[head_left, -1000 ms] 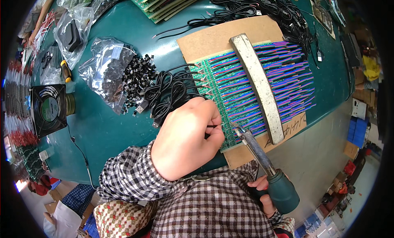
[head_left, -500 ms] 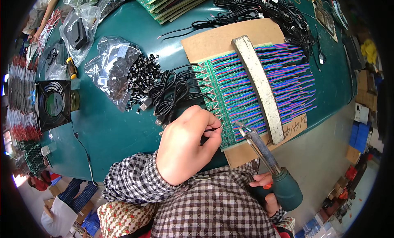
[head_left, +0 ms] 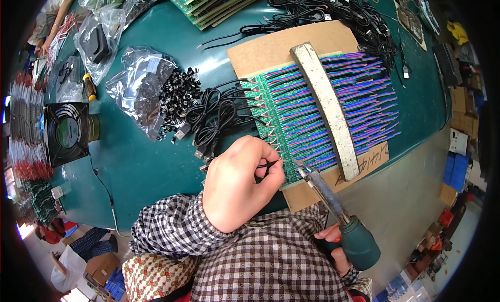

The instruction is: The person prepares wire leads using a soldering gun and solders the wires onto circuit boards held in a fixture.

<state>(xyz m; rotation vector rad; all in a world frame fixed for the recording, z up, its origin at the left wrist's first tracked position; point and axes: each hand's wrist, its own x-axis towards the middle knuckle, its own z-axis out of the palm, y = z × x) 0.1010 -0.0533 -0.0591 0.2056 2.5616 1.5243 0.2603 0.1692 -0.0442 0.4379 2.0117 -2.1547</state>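
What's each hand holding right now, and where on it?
Left hand: a black cable, pinched near its wire end between thumb and forefinger. Right hand: a soldering iron, by its dark green handle; grip partly hidden.

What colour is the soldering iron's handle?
The soldering iron's handle is dark green; see the head view.

I find the surface (head_left: 140,171) dark green. Directly on it I record: a cardboard sheet (head_left: 291,44) right of centre, coiled black cables (head_left: 216,112) near the centre, a fan (head_left: 66,132) at left, stacked green boards (head_left: 216,6) at top.
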